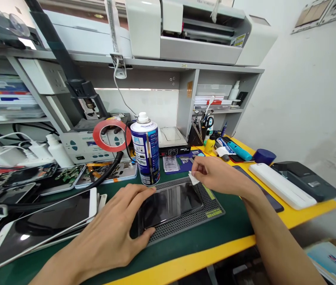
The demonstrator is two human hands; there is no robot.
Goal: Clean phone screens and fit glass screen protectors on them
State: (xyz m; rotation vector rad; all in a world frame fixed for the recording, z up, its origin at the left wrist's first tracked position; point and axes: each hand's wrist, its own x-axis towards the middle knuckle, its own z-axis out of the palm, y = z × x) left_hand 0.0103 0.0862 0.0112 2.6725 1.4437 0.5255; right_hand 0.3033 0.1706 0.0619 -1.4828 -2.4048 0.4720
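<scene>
A black smartphone lies screen up on a grey perforated mat, its glass reflecting light. My left hand grips the phone's left end, thumb at the near edge and fingers at the far edge. Above the phone's far right corner, my right hand pinches a small white wipe between thumb and fingers. Just behind the mat stands a blue and white spray can with a white cap.
White-framed phones are stacked at left. A roll of red tape leans by a grey control box. To the right lie a white slab-shaped device and a blue cap. A shelf with a printer rises behind.
</scene>
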